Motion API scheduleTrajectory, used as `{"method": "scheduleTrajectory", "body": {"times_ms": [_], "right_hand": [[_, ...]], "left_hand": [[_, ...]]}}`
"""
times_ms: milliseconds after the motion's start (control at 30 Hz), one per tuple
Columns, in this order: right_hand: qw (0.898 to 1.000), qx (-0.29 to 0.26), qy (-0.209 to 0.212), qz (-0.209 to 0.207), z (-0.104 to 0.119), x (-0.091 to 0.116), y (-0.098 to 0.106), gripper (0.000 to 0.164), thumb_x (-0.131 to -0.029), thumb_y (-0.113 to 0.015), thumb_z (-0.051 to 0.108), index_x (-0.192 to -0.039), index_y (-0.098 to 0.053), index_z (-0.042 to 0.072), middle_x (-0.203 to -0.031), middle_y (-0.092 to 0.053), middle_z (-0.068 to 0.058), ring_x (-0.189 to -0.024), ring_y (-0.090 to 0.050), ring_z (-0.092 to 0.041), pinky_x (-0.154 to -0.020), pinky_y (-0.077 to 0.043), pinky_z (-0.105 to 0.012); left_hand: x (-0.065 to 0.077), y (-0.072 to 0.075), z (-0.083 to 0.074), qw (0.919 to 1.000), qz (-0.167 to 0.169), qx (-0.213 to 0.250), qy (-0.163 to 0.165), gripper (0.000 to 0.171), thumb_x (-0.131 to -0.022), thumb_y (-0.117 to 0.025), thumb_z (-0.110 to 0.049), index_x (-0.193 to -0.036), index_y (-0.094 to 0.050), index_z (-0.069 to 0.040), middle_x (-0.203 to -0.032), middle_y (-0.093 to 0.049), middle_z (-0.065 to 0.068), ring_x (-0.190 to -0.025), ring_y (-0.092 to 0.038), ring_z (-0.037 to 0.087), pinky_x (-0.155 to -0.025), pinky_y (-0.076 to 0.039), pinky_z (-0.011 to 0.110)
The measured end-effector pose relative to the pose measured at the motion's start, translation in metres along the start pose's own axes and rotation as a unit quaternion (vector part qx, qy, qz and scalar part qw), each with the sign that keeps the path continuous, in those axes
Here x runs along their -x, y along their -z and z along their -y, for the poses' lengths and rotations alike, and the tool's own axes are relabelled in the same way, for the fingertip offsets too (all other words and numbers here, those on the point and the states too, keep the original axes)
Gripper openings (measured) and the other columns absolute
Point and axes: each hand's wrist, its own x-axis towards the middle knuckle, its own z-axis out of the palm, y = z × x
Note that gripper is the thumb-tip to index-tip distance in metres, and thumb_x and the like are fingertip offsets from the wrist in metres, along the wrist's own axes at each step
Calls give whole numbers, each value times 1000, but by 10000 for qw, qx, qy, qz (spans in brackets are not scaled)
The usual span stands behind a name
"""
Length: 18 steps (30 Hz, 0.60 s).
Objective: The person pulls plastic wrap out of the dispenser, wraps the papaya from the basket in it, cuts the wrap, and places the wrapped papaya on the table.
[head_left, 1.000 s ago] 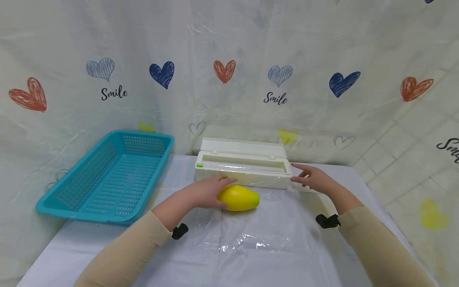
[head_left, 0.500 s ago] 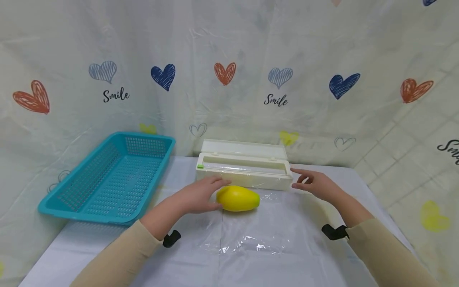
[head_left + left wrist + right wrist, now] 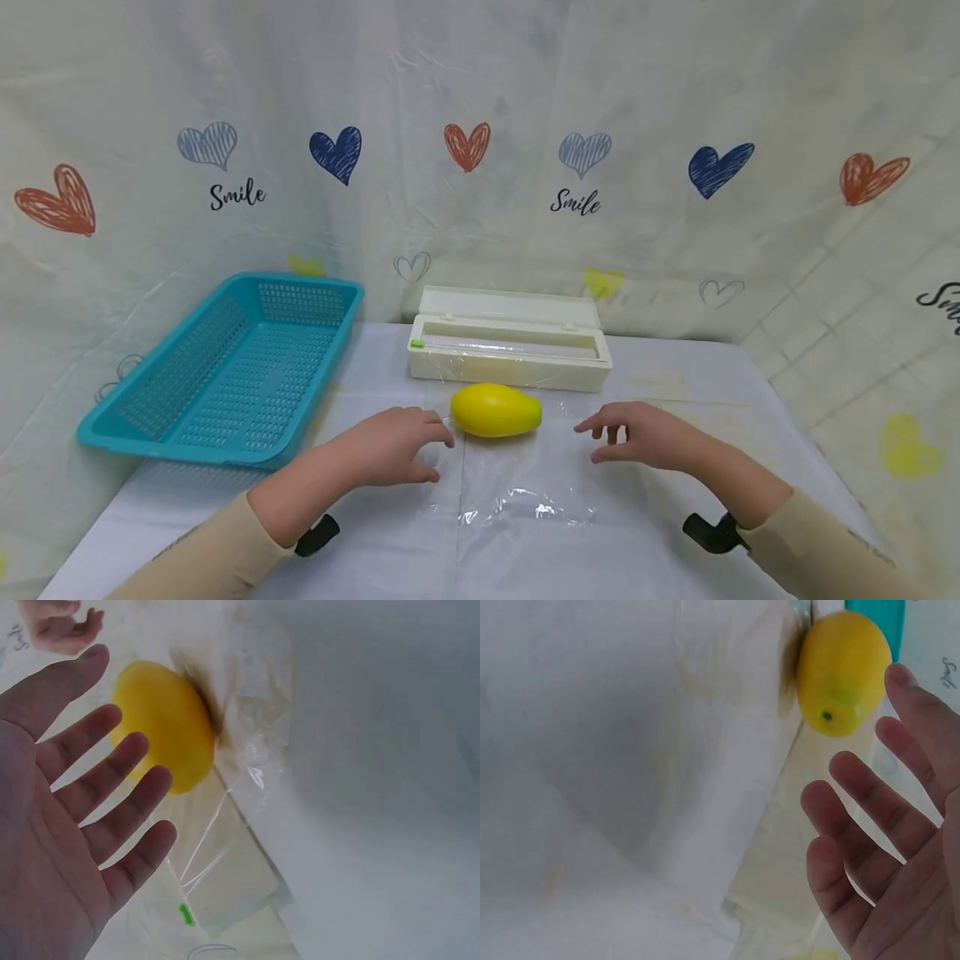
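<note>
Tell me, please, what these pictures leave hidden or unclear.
Head: underside of the yellow fruit, hidden by its own body.
Head: bottom of the wrap roll, behind the front of the white box.
Right wrist: most of the teal basket, cut by the top edge.

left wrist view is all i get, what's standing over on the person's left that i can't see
Observer: A teal basket stands there, seen in the head view.
Operator: ok and the cream box, is it open or closed
Observer: Open. The head view shows its white lid tipped back along the far side.
Operator: what colour is the end of the yellow fruit nearer the right hand
Observer: Green, as both the head and right wrist views show.
</note>
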Motion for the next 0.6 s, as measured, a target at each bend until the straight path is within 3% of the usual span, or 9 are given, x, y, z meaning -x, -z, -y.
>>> {"method": "scheduleTrajectory", "body": {"times_ms": [200, 300, 600], "right_hand": [[9972, -21, 266, 700, 13, 8, -22, 31, -84, -78, 40, -111, -75, 26, -101, -67, 14, -84, -57, -5, -72, -49, -26], [9958, -96, 201, 891, 17, 13, -35, 27, -82, -80, 40, -107, -75, 31, -97, -65, 19, -85, -56, -5, -75, -49, -26], [9945, 168, 577, 855, 15, 23, -56, 24, -76, -84, 39, -95, -70, 37, -98, -58, 23, -91, -55, -2, -82, -50, -27]], "left_hand": [[16, -10, -3, 9988, 495, -25, 5, 26, -82, -81, -35, -105, -72, -28, -103, -64, -13, -95, -58, 11, -89, -50, 36], [21, -17, -3, 9980, 614, -116, -93, 23, -79, -83, -35, -99, -71, -30, -97, -61, -16, -89, -56, 8, -85, -49, 33], [25, -30, -3, 9952, 904, -349, -153, 24, -74, -86, -37, -89, -68, -32, -91, -55, -16, -81, -50, 7, -79, -47, 29]]}}
